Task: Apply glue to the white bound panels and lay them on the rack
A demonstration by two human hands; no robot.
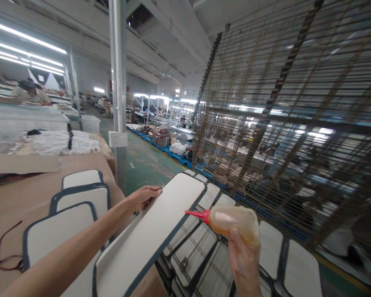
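A long white panel (154, 222) with rounded corners and a dark edge band slants across the middle of the view. My left hand (146, 195) grips its left edge near the far end, fingers closed on the rim. In my right hand (243, 255) is a squeeze bottle (235, 220) with a red nozzle and amber liquid inside. The bottle lies nearly level, its tip pointing left at the panel's dark right edge. From here the tip seems to meet that edge; actual contact I cannot tell.
Similar dark-edged panels (63, 220) lie on the brown-covered table (77, 162) at left, near eyeglasses (9, 258). More panels (270, 243) rest on a wire rack at right. A tall wire rack (266, 103) leans overhead. A post (120, 82) stands ahead.
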